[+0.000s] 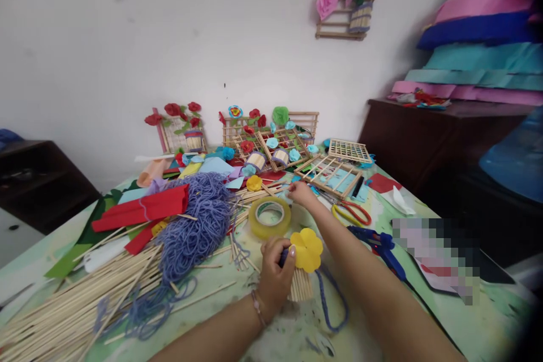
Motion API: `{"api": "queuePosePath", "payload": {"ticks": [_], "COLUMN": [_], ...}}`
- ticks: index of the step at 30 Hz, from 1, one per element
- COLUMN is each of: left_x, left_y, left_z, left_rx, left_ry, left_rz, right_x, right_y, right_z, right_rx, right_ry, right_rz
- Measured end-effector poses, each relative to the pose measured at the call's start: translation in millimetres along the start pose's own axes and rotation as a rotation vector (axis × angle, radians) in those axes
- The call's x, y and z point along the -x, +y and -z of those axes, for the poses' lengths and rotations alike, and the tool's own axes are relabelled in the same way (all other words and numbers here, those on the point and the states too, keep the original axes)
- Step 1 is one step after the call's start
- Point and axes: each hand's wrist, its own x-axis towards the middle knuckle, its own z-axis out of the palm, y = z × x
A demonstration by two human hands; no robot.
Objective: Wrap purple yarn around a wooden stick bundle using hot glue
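Fingers closed, my left hand [278, 271] grips a small piece made of short wooden sticks [301, 287]. A yellow paper flower [308, 250] sits against its upper end, and something dark blue shows under my thumb. A braided blue yarn loop [324, 305] trails from the piece onto the table. Farther forward, my right hand [302, 193] reaches past the roll of clear tape [270, 216], fingertips pinched together close to some loose sticks. Whatever lies in that pinch is too small to make out. A yellow crepe flower [254, 182] lies left of this hand.
Blue yarn [197, 226] and a pile of thin sticks [85, 300] cover the left side. Scissors [352, 212] and a blue glue gun [379, 246] with its cord lie right of my right arm. Stick frames with paper flowers [271, 141] stand at the back.
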Motion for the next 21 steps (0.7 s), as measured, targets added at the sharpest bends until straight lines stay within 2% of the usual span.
{"api": "queuePosePath", "payload": {"ticks": [2, 4, 6, 10, 11, 13, 14, 16, 19, 21], "left_x": [-1.2, -2.0, -2.4, -3.1, -3.4, -3.9, -4.0, -4.2, -4.3, -4.2], "left_y": [0.8, 1.0, 0.6, -0.2, 0.1, 1.2, 1.9, 3.0, 3.8, 4.3], "left_z": [0.4, 1.1, 1.8, 2.1, 2.0, 1.9, 1.8, 1.6, 1.2, 1.0], "left_rx": [-0.004, -0.016, -0.026, -0.027, -0.029, -0.043, -0.052, -0.067, -0.077, -0.087], "left_ry": [-0.01, -0.017, -0.015, 0.002, 0.002, -0.005, -0.01, -0.017, -0.028, -0.027], "left_rz": [-0.015, -0.025, -0.023, 0.011, 0.019, 0.025, 0.021, 0.007, -0.01, -0.023], "right_x": [9.2, 23.6, 44.6, 105.2, 122.1, 153.5, 166.7, 186.5, 199.7, 201.3], "right_y": [-1.3, -4.0, -5.6, 3.2, 7.5, 15.6, 18.8, 23.0, 27.5, 31.2], "right_z": [10.8, 27.1, 51.9, 118.7, 132.9, 149.5, 150.0, 136.0, 92.9, 65.3], "right_rx": [-0.013, -0.038, -0.088, -0.293, -0.385, -0.813, -0.912, -0.925, -0.83, -0.755], "right_ry": [-0.047, -0.026, 0.056, 0.281, 0.343, 0.477, 0.499, 0.473, 0.228, 0.165], "right_rz": [0.014, 0.044, 0.084, 0.146, 0.177, 0.303, 0.302, 0.22, 0.103, 0.117]}}
